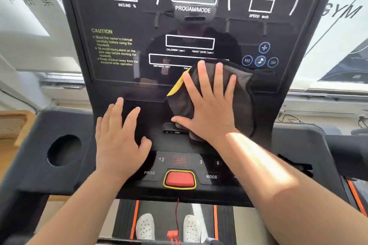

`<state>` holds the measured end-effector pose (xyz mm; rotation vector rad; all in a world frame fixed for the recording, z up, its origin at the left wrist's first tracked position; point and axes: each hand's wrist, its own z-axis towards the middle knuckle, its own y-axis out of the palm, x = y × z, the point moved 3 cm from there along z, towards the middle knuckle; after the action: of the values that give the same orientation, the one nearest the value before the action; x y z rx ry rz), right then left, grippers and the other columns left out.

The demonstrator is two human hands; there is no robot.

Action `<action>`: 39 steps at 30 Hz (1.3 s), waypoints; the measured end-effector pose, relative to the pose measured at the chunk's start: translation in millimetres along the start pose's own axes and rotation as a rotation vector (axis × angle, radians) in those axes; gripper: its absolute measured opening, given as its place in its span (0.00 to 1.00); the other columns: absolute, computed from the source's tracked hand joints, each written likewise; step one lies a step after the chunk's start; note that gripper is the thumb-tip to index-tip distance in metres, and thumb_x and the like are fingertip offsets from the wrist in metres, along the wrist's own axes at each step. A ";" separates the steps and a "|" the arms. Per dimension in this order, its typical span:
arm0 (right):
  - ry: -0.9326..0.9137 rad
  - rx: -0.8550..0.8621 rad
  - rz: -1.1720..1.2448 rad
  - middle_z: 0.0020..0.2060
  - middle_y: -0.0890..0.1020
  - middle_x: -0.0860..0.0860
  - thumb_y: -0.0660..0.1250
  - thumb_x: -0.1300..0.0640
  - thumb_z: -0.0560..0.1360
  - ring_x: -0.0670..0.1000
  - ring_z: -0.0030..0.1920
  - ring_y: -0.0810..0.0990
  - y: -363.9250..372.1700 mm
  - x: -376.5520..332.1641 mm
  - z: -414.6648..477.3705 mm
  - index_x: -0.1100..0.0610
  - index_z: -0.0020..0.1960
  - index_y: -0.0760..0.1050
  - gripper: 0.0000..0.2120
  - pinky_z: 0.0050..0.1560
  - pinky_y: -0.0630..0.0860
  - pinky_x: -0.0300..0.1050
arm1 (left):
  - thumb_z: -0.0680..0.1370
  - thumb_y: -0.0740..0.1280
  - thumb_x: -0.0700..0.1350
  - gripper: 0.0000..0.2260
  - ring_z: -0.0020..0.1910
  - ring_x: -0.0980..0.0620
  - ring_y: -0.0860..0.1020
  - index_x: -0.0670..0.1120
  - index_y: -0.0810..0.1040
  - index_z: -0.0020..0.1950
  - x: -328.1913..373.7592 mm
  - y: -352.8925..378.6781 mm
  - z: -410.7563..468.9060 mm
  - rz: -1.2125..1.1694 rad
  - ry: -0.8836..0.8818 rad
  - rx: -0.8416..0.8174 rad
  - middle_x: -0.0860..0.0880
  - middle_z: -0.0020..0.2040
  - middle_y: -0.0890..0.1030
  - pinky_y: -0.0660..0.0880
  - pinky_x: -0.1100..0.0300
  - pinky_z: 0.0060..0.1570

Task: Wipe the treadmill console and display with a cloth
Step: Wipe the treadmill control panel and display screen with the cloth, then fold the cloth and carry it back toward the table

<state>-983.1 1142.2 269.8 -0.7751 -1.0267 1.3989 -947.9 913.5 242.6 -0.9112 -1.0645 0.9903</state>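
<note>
Head view. The cloth [242, 85], dark brown with a yellow edge, is pressed flat under the right hand [209, 105], whose fingers are spread straight upon it; nothing is clutched. Cloth and hand are found directly above the red stop button [180, 178] and slightly to its right, where the lower edge of the display [119, 20] meets the console [65, 121]. The left hand [119, 139] is laid flat and relaxed on the console, above and to the left of the button, apart from the cloth, with nothing held. The cloth's long axis is judged to run away from the button, up toward the display. Most of the glass is seen farther above the button and to its left; a stroke carried that way by the right hand, the only one on the cloth, is judged to be called for.
</note>
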 end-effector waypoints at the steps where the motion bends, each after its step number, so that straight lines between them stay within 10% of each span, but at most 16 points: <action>1: -0.002 0.010 0.000 0.83 0.49 0.57 0.65 0.20 0.64 0.69 0.81 0.44 -0.3 -10.2 6.3 0.47 0.84 0.49 0.58 0.75 0.36 0.73 | 0.69 0.66 0.51 0.32 0.77 0.36 0.60 0.47 0.70 0.73 -5.8 0.1 -3.3 0.003 -0.021 -0.013 0.41 0.80 0.59 0.59 0.34 0.74; 8: -0.029 0.030 0.034 0.84 0.48 0.55 0.66 0.20 0.64 0.66 0.81 0.43 0.9 -53.1 25.0 0.46 0.84 0.48 0.58 0.75 0.32 0.69 | 0.69 0.66 0.51 0.32 0.77 0.36 0.60 0.48 0.69 0.74 -17.8 4.7 -15.6 -0.016 -0.023 -0.067 0.41 0.80 0.59 0.60 0.34 0.73; 20: 0.173 0.006 -0.003 0.82 0.57 0.54 0.67 0.37 0.76 0.65 0.81 0.53 -1.3 50.0 -50.2 0.45 0.81 0.59 0.38 0.77 0.53 0.68 | 0.71 0.66 0.52 0.27 0.68 0.46 0.68 0.48 0.74 0.69 33.6 2.7 -8.7 -0.258 0.056 -0.036 0.48 0.69 0.73 0.65 0.49 0.67; 26: 0.058 0.278 0.240 0.57 0.82 0.56 0.71 0.62 0.69 0.61 0.55 0.76 -31.7 38.5 -57.7 0.55 0.60 0.83 0.19 0.53 0.75 0.58 | 0.74 0.70 0.53 0.26 0.62 0.57 0.74 0.52 0.72 0.71 81.1 -11.7 -2.0 -0.575 0.058 -0.140 0.56 0.65 0.76 0.66 0.63 0.64; 31: 0.025 0.116 0.384 0.45 0.79 0.52 0.70 0.60 0.71 0.60 0.43 0.74 -49.1 4.2 -60.7 0.56 0.52 0.83 0.10 0.41 0.76 0.55 | 0.75 0.70 0.48 0.08 0.55 0.47 0.84 0.54 0.83 0.54 108.1 -7.4 -3.8 -1.189 -0.327 -0.489 0.49 0.51 0.86 0.77 0.40 0.61; 39: 0.082 -0.131 0.670 0.56 0.81 0.46 0.68 0.37 0.75 0.52 0.59 0.75 -40.0 15.0 -85.8 0.51 0.65 0.80 0.25 0.60 0.74 0.47 | 0.78 0.64 0.36 0.10 0.54 0.40 0.84 0.44 0.83 0.55 94.2 -9.5 -16.8 -1.401 -0.626 -0.258 0.41 0.51 0.86 0.79 0.44 0.59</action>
<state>-890.5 1166.6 274.2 -1.3444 -0.8303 1.8504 -913.1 998.1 272.3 0.1355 -1.9390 -0.1023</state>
